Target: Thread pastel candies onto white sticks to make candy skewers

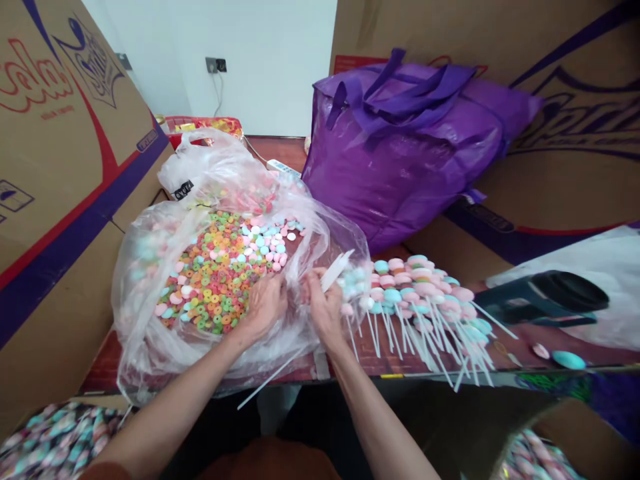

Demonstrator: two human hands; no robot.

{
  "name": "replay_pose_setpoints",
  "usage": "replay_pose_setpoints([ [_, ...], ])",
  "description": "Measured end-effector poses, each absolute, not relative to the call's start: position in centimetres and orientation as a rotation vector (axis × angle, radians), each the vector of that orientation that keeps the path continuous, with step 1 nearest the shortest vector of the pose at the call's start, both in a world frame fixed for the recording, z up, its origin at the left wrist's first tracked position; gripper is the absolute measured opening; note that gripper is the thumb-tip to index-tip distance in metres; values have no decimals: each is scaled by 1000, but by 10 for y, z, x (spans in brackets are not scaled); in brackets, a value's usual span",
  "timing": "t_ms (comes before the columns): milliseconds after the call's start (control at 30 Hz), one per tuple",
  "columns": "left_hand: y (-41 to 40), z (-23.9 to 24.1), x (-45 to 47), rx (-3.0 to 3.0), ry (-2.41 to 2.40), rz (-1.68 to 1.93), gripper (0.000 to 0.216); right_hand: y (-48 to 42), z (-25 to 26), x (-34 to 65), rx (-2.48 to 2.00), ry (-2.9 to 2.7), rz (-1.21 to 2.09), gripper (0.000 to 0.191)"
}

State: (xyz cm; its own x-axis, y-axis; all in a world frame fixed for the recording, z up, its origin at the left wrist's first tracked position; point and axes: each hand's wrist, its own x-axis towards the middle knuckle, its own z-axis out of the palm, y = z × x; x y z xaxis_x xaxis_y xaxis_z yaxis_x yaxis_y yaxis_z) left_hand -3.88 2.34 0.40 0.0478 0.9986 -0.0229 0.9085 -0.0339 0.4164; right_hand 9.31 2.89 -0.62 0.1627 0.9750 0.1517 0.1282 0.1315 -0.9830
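My left hand (267, 303) is closed at the right side of an open clear plastic bag (145, 333), its fingertips curled out of sight; what they pinch is hidden. Inside the bag, beside that hand, lie many small ring-shaped candies (215, 293) in orange, green and yellow, with pink, blue and white round candies (260, 243) behind them. My right hand (323, 308), close by, grips a small bundle of white sticks (337, 268) pointing up and away. A single white stick (270, 380) slants across the table edge below my hands.
Candy skewers (420, 293) on white sticks are heaped at the right. Beyond them are a dark tumbler (540, 293) lying on its side and a blue oval piece (569, 360). A purple bag (390, 160) and large cardboard boxes (50, 220) stand around the table. More candy pieces (60, 437) fill a container lower left.
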Motion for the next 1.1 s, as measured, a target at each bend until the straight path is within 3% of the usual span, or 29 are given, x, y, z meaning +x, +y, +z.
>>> replay_pose_setpoints([
  [267, 25, 8, -46, 1891, 1886, 499, 19, 92, -3, 81, -1872, -1715, 598, 23],
  [433, 25, 7, -48, 1810, 1849, 554, 22, 87, -7, 71, -1917, -1694, 549, 24],
  [567, 21, 6, -46, 1797, 1870, 552, 28, 71, 20, 66, -1712, -1544, 367, 33],
  [733, 10, -1, -35, 1956, 1731, 645, 30, 59, 59, 50, -1304, -1848, 594, 32],
  [833, 4, -5, -27, 2057, 1741, 571, 32, 58, 56, 64, -1560, -1857, 446, 31],
  [933, 0, -6, -21, 2153, 1758, 425, 17, 59, 36, 92, -1928, -1751, 426, 34],
  [1100, 3, 10, -32, 2227, 1805, 546, 25, 73, 9, 100, -1824, -1370, 926, 36],
])
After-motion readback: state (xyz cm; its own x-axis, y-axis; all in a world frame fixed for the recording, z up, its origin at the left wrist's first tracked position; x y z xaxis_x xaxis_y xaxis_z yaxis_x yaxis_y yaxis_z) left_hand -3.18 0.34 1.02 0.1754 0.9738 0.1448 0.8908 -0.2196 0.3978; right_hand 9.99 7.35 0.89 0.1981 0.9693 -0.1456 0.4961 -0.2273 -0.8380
